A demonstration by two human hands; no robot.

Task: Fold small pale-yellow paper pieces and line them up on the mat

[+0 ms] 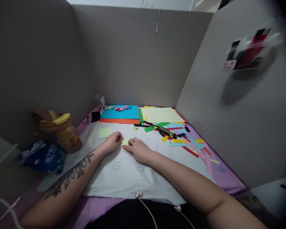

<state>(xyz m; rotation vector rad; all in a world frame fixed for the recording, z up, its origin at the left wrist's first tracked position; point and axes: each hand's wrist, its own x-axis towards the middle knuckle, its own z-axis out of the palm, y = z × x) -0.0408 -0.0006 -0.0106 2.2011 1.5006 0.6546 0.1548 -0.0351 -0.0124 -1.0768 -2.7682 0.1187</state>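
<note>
A small pale yellow piece of paper [126, 141] lies on the white sheet [128, 181], between my two hands. My left hand [113, 142] is closed, with fingertips pinched at the paper's left edge. From the right, my right hand [140, 150] grips the same piece with bent fingers, partly covering it. Another pale yellow square [105, 132] lies flat just beyond my left hand. Small folded pale yellow bits [134, 129] sit a little farther back.
A black-and-yellow utility knife [165, 131] rests among coloured paper strips [195, 143] at right. Behind are blue paper [121, 113] bearing paper stars and a pale yellow stack [162, 114]. A brown cup [66, 136] and a blue packet [44, 157] stand left. Grey panels surround the table.
</note>
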